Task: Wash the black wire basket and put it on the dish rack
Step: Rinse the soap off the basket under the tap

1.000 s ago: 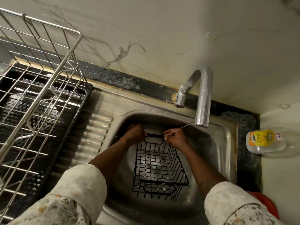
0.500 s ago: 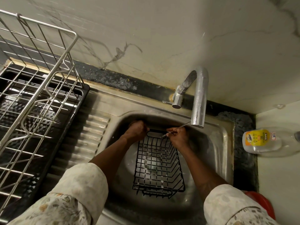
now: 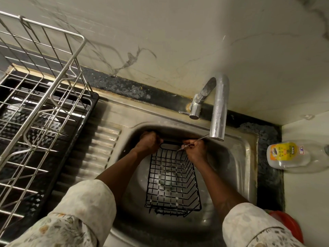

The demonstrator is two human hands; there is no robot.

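Note:
The black wire basket sits inside the steel sink, its open top facing up and specks of foam on its wires. My left hand grips the far left corner of its rim. My right hand grips the far right corner, and a thin stream of water from the tap strikes it. The wire dish rack stands to the left on a black tray.
A ribbed drainboard lies between sink and rack. A clear bottle with a yellow label lies on the counter at right. Something red shows at the lower right. The marbled wall rises close behind the tap.
Both hands have drawn the basket's far end slightly up and toward the back wall of the sink. The basket now lies more level, with less of its near side showing.

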